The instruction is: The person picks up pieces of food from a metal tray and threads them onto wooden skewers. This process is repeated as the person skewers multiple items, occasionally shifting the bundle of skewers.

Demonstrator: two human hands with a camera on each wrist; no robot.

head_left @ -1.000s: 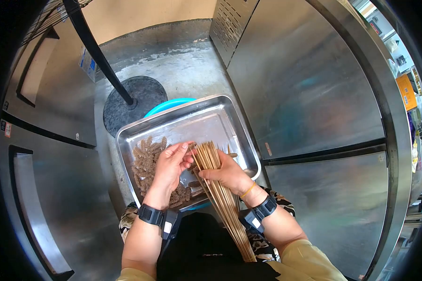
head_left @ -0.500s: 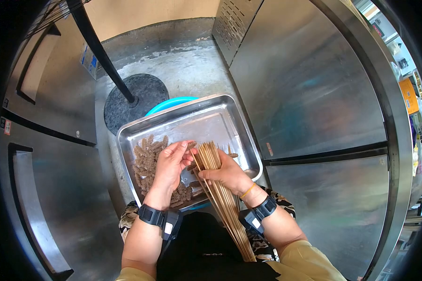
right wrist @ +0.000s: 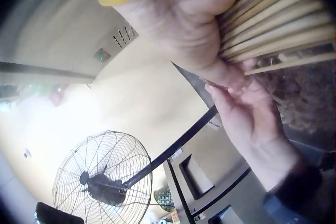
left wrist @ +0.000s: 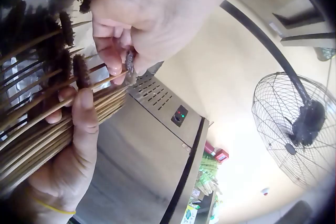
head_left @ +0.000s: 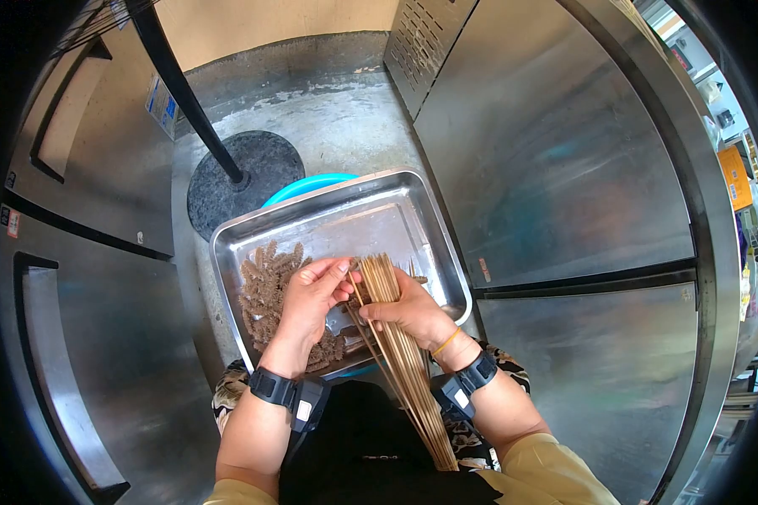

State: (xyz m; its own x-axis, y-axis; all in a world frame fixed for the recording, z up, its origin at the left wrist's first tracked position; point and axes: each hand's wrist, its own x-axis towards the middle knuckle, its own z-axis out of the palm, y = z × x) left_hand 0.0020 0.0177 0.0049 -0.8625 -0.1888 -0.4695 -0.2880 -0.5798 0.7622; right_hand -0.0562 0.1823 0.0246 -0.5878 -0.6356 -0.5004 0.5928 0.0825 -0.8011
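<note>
My left hand [head_left: 312, 295] pinches a small, brown, rough-textured piece [left wrist: 130, 61] between thumb and fingers, right at the tip of one bamboo skewer. The right hand [head_left: 414, 310] grips a thick bundle of bamboo skewers [head_left: 417, 396], its thumb laid across them; their lower ends reach down over the black apron. Other skewers beside the bundle carry brown pieces like it [left wrist: 81, 70] near their tips. Beneath both hands lies a shallow steel tray [head_left: 328, 195], with a heap of the brown pieces [head_left: 269, 290] along its left side.
Under the tray's far edge shows a blue basin [head_left: 312, 185]. Beyond it stands the round black base [head_left: 244, 185] of a fan [right wrist: 105, 182]. Steel cabinets rise close on the left [head_left: 118, 337] and right [head_left: 556, 185].
My left fingertips have shifted slightly, and the brown piece that showed above them is now mostly covered. One skewer stands further apart from the bundle. The right hand keeps its grip.
</note>
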